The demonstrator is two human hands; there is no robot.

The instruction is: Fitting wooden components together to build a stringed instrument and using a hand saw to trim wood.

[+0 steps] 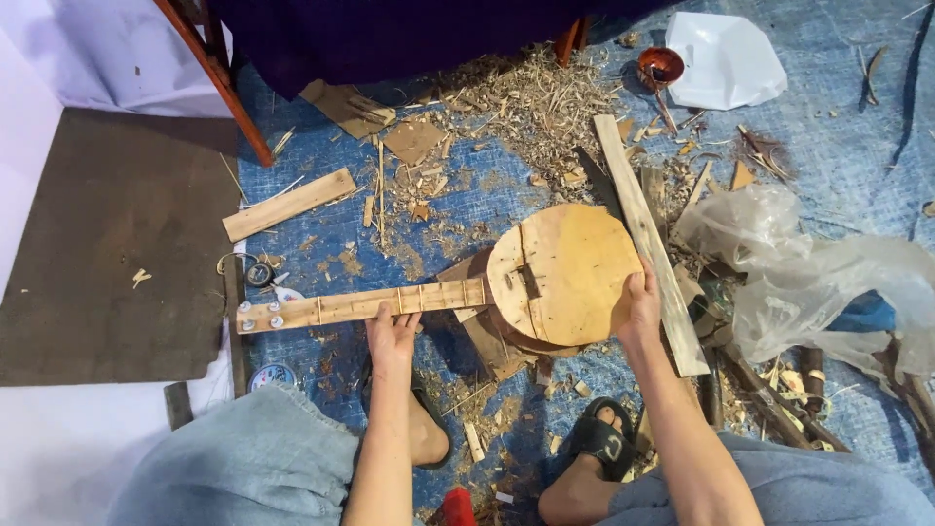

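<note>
Denim-clad knees (234,458) and sandalled feet (596,438) nearest, at six o'clock. Farther up, resting over a blue tarp (857,136) strewn with wood shavings (526,97): homemade wooden string instrument (560,273), neck running to nine o'clock. Left hand (392,336) cupping the neck from beneath; right hand (641,307) curled over the round body's three o'clock rim. Probably light, stiff, thin-faced; best supported at neck and rim, away from strings.

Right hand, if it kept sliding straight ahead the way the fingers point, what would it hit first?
Probably the long pale wooden plank. The right hand grips the round wooden body at its edge, fingers pointing up the picture, and the plank lies just beyond them, though depth is unclear.
</note>
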